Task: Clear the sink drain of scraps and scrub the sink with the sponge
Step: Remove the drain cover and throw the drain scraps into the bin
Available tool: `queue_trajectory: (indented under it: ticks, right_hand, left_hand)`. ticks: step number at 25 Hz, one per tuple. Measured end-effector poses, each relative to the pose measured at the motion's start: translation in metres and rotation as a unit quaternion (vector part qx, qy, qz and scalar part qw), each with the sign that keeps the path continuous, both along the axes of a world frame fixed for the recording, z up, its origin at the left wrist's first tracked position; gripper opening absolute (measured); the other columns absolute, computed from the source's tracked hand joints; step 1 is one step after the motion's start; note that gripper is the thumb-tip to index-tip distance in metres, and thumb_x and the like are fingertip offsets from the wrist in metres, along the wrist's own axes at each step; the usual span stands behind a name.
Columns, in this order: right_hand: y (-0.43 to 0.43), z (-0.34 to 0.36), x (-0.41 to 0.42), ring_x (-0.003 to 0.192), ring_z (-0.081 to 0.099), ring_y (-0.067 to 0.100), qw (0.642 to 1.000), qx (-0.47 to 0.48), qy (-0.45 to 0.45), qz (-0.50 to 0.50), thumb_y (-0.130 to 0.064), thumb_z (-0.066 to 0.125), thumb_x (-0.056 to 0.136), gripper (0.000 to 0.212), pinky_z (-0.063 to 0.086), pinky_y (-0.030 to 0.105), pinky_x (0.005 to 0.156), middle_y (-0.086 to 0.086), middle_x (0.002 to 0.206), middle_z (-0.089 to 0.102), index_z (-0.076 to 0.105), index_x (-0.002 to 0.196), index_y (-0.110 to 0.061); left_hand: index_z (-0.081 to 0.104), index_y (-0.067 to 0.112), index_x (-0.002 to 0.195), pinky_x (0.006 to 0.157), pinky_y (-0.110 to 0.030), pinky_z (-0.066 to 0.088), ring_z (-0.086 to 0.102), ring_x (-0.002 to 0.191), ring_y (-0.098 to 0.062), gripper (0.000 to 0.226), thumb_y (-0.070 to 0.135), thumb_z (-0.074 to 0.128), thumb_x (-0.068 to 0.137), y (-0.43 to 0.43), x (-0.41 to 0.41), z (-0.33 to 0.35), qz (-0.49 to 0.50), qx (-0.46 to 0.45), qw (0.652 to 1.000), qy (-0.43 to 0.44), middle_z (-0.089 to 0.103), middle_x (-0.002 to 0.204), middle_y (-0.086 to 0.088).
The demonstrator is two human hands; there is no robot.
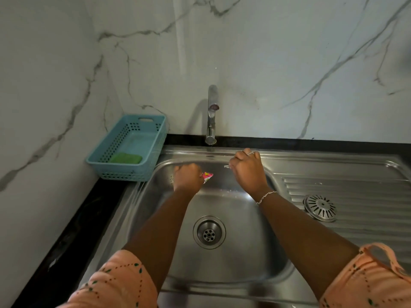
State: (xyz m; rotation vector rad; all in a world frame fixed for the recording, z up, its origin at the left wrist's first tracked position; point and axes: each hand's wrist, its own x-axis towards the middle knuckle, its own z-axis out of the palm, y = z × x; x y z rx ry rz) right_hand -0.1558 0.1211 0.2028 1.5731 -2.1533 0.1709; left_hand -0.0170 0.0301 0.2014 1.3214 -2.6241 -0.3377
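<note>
The steel sink point(233, 270) lies below me, its round drain point(209, 232) open and bare in the middle of the basin. My left hand point(188, 177) is closed on a small pink and green sachet point(207, 176) over the basin's far left. My right hand point(248, 168) is closed at the far rim, pinching a tiny silvery scrap point(226, 166). The green sponge point(126, 158) lies in a light blue basket point(104, 162) at the sink's left. The drain strainer cover point(320, 207) rests on the ribbed drainboard to the right.
A chrome tap point(211, 116) stands at the back, above the far rim between my hands. A black counter edge point(73, 227) runs along the left. Marble-patterned walls close off the back and left.
</note>
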Motion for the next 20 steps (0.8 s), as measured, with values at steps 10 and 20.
queue_trajectory:
  ticks: [10,20]
  right_hand:
    - [0.034,0.017,0.029,0.066,0.06,0.024,0.996,-0.07,0.035,0.043,-0.012,0.085,0.052,0.02,0.021,0.029,0.064,-0.001,0.063,0.061,0.066,0.058,-0.018]
    - [0.064,0.011,0.123,0.066,0.056,0.02,0.979,-0.12,-0.026,0.165,-0.012,0.081,0.06,0.017,0.039,0.028,0.063,-0.003,0.062,0.058,0.065,0.057,-0.019]
  left_hand:
    - [0.066,0.008,0.091,0.094,-0.032,0.034,0.06,0.096,-0.029,0.016,0.018,0.054,0.086,0.044,0.038,0.018,0.026,-0.029,0.999,0.003,0.069,0.096,-0.013]
    - [0.067,0.011,0.092,0.091,-0.033,0.036,0.06,0.097,-0.029,0.017,0.016,0.054,0.084,0.108,0.14,0.024,0.11,-0.029,0.993,0.023,0.07,0.097,-0.01]
